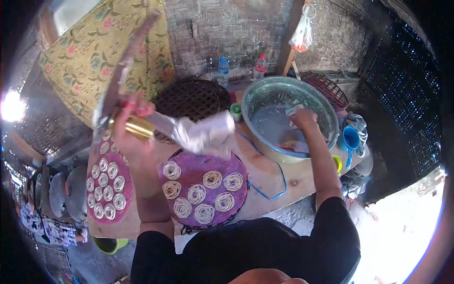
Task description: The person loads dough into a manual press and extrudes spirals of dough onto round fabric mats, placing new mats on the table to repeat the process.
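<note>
My left hand [131, 111], smeared by motion, is raised over the table, closed around a long hand press [138, 127] with a brass-coloured cylinder. One long arm of the press points up and away; the other end, wrapped in something pale and shiny, reaches to the right. My right hand [304, 118] is inside a large metal basin [250, 111], its fingers closed on a whitish lump of dough [294, 111]. Below the press lies a round purple tray [189, 163] with several coiled noodle nests [196, 194]. Farther left, another purple mat [124, 208] bears more nests.
Dark woven baskets [194, 97] stand at the back, beside two plastic bottles [223, 71]. A blue dipper [349, 138] and a grey cloth [359, 124] sit right of the basin. Blue string [269, 198] lies on the table [265, 175]. A green bucket [109, 245] stands below.
</note>
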`<state>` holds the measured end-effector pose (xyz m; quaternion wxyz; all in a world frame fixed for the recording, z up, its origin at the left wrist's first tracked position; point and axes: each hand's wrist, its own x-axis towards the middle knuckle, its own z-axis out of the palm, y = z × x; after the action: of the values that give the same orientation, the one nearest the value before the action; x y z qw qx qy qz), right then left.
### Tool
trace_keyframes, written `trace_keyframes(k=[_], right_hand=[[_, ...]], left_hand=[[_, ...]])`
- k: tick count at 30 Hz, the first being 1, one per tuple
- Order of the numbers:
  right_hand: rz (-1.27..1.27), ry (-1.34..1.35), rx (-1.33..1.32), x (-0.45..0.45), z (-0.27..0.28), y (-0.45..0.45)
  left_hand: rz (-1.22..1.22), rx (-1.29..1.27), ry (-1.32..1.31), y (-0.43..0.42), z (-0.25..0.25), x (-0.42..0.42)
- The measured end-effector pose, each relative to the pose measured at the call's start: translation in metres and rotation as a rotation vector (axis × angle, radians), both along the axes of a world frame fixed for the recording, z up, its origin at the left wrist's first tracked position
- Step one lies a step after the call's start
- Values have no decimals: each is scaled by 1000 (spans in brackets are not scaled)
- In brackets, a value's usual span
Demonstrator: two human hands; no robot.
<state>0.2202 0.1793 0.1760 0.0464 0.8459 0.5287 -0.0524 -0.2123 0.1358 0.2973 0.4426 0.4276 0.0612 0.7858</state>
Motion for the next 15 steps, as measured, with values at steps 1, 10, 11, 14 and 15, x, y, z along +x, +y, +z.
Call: trace_keyframes(k=[1, 10, 11, 14, 15], right_hand=[[-81, -49, -83, 29, -22, 0], [92, -400, -44, 85, -31, 14], [100, -398, -53, 76, -8, 5], [128, -352, -87, 85, 22, -18], [152, -305, -100, 94, 23, -25]], left_hand=[[-187, -163, 34, 13, -18, 8], [-864, -841, -26, 40, -164, 197], [-843, -880, -19, 32, -164, 206], [-919, -900, -58, 24, -174, 217], [-924, -903, -57, 25, -175, 217]])
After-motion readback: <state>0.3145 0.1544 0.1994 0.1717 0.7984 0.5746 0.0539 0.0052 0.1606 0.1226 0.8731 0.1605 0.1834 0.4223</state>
